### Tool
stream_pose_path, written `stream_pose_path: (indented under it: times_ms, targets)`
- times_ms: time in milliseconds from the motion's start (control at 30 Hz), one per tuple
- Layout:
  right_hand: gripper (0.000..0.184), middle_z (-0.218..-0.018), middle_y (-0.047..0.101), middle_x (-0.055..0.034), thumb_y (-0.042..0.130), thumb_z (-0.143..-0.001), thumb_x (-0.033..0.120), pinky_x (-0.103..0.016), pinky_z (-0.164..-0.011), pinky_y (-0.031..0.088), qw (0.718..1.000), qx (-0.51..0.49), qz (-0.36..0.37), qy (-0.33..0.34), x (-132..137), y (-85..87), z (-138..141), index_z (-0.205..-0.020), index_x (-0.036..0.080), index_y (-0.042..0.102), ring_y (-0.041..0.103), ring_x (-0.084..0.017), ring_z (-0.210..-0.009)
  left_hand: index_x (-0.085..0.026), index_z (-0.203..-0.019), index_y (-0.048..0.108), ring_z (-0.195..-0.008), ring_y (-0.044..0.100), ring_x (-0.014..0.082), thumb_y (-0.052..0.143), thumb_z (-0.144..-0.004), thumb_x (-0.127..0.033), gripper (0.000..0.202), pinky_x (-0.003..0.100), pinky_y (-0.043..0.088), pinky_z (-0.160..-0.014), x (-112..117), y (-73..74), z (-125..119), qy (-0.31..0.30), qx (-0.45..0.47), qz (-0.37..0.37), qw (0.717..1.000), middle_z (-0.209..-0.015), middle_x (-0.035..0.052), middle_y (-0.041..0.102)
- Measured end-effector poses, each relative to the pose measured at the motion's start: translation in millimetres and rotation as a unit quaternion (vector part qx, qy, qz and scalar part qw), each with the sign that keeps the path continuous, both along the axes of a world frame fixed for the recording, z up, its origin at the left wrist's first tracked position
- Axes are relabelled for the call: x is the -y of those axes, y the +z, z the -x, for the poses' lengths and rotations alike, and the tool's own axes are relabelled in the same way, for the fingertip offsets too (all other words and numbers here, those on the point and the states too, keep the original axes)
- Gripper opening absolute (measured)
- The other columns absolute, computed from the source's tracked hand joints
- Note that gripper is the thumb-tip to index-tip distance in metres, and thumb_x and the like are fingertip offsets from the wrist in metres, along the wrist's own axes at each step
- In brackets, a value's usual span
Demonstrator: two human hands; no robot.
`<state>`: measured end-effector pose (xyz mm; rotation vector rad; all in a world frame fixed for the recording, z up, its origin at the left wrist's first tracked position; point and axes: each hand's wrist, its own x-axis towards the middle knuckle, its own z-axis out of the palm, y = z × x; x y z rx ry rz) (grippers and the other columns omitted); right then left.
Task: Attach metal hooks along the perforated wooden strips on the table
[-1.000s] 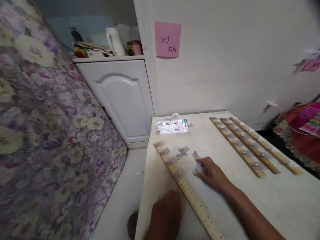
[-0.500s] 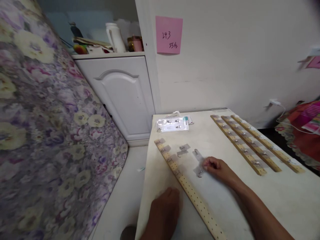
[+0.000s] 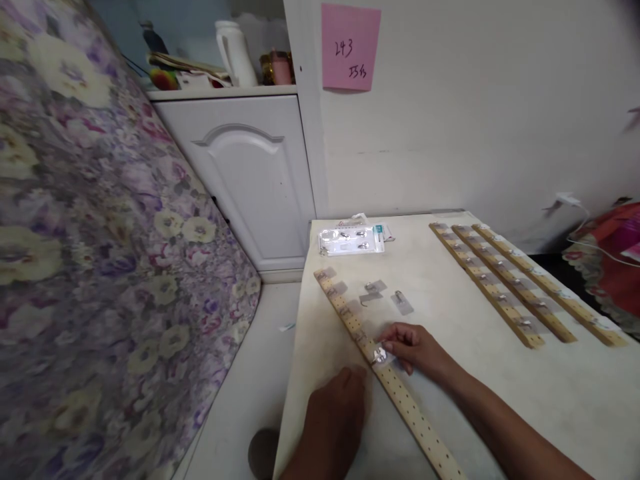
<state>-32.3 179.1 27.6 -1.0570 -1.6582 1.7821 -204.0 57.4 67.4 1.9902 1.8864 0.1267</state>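
Note:
A long wooden strip with rows of small holes (image 3: 417, 415) lies slantwise on the table. Several metal hooks on clear plastic pads sit along its far part. My right hand (image 3: 413, 345) pinches an adhesive hook (image 3: 381, 355) by its clear pad, over the strip just below the other hooks; whether the pad touches the wood I cannot tell. Left of the strip, my left hand (image 3: 341, 408) is closed and slightly blurred, its fingertips hidden. Two loose adhesive hooks lie to the right of the strip, a nearer one (image 3: 401, 301) and another (image 3: 373, 291).
Clear packaging holding hooks (image 3: 351, 241) lies at the table's back left. Three more strips with hooks (image 3: 493, 293) lie in parallel on the right. A white cabinet (image 3: 245, 193) and a flowered curtain (image 3: 120, 267) stand on the left; a wall is behind.
My right hand has picked up the nearest loose hook and brought it left onto the strip. My left hand has moved slightly closer to the strip. The view has tilted down slightly.

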Motion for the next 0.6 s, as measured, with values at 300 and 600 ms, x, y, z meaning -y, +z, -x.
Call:
stream_pose_path:
  times_ms: [300,600]
  targets:
    - [0.025,-0.064,0.057,0.0050,0.060,-0.077,0.041,-0.019,-0.036,0.031,0.999,0.039,0.000,0.011,2,-8.0,1,-0.085,0.017,0.061,0.043,-0.003,-0.035,-0.025,-0.133,0.043,-0.082,0.063,0.0202,0.037,-0.088,-0.011,0.047,0.033,0.051,-0.069,4,-15.1,-2,-0.023,-0.030,-0.053,0.998,-0.096,0.0054,0.063]
    - [0.020,-0.061,0.051,0.0055,0.057,-0.080,0.037,-0.017,-0.035,0.030,0.998,0.062,-0.025,0.020,3,-2.8,-2,-0.082,0.017,0.060,0.040,-0.003,-0.036,-0.028,-0.134,0.042,-0.082,0.061,0.0198,0.035,-0.090,-0.014,0.046,0.031,0.049,-0.069,4,-14.2,-3,-0.019,-0.017,-0.045,0.999,-0.099,0.0046,0.061]
